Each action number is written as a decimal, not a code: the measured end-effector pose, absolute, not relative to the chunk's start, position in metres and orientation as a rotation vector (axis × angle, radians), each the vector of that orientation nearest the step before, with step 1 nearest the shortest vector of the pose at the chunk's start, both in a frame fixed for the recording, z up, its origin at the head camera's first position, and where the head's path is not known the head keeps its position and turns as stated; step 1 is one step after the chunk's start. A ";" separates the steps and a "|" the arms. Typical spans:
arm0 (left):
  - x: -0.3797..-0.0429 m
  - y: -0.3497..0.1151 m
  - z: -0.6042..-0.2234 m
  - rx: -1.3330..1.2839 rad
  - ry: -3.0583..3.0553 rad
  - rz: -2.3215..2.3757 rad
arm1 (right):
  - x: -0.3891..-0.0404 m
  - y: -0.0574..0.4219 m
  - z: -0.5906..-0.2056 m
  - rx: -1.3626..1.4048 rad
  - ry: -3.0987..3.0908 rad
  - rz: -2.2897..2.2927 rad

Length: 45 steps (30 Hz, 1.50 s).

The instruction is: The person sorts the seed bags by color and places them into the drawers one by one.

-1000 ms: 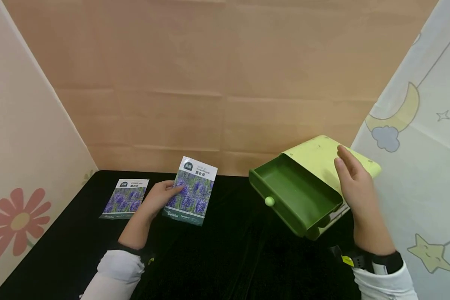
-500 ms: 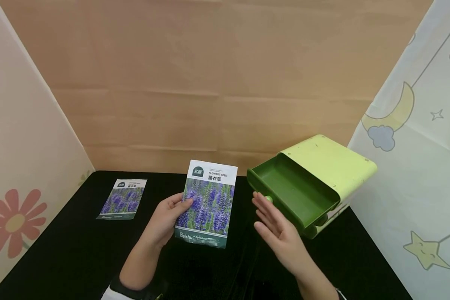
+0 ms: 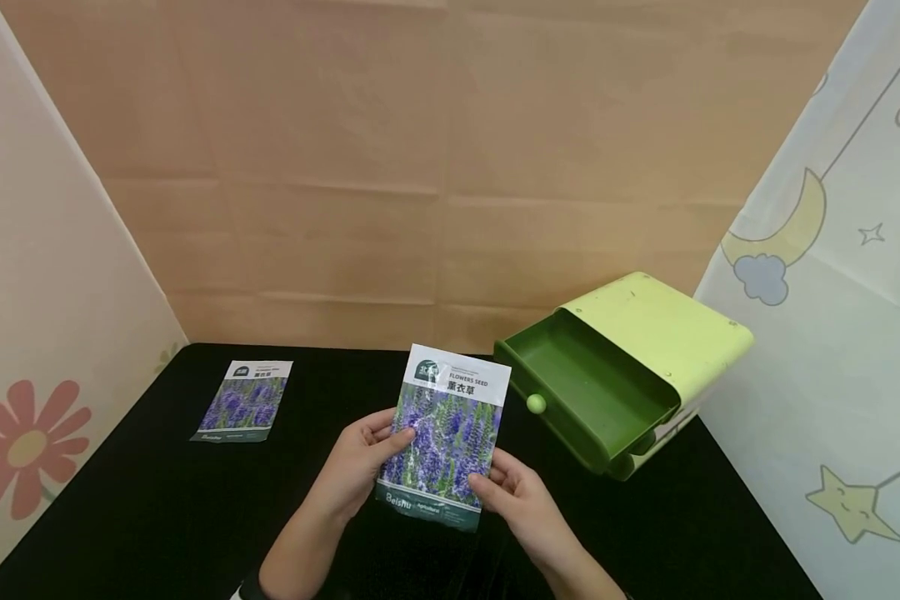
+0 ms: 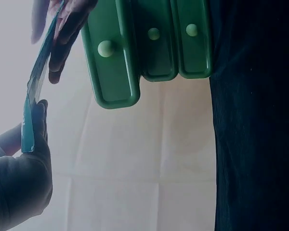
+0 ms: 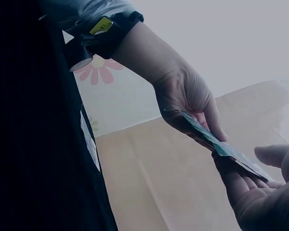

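Observation:
A seed packet (image 3: 446, 437) with purple flowers, a white top and a green bottom band is raised above the black table. My left hand (image 3: 360, 462) pinches its left edge, thumb on the front and fingers behind. My right hand (image 3: 521, 500) is at its right edge, fingers behind and thumb in front. In the right wrist view, the right thumb (image 5: 269, 156) stands off the packet (image 5: 221, 147) while the fingers lie along its back. A second, matching packet (image 3: 243, 402) lies flat at the table's left.
A yellow-green drawer box (image 3: 660, 329) stands tilted on the right of the table, near the back wall. Its top green drawer (image 3: 607, 400) is pulled out, with a round knob (image 3: 536, 404). Lower drawers (image 4: 159, 53) show in the left wrist view.
My left hand has brought the packet rightward and nearer. My right hand has come from the drawer box, past the knob, to the packet's right edge. The drawer stays pulled out.

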State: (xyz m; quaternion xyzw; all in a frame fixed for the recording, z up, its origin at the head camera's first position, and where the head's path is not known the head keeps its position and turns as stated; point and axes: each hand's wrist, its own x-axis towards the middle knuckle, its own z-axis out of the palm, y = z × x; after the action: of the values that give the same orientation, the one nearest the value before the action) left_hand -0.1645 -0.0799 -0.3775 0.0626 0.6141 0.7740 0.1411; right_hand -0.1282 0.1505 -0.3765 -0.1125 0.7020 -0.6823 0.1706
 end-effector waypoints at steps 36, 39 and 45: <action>-0.191 -0.158 -0.352 0.400 2.116 2.039 | -0.122 0.169 -0.360 -0.240 1.766 -2.251; -0.200 -0.188 -0.347 0.299 2.301 1.927 | -0.122 0.173 -0.357 -0.252 1.722 -2.305; -0.222 -0.240 -0.352 -0.002 2.675 1.463 | -0.122 0.181 -0.351 -0.342 1.571 -2.377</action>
State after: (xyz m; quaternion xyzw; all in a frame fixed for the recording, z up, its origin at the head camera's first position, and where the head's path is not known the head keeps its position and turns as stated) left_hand -0.2217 -0.2395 -0.3516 -0.0006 0.8764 0.4793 0.0462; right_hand -0.1221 0.1813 -0.3513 -0.1182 0.5425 -0.8206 0.1353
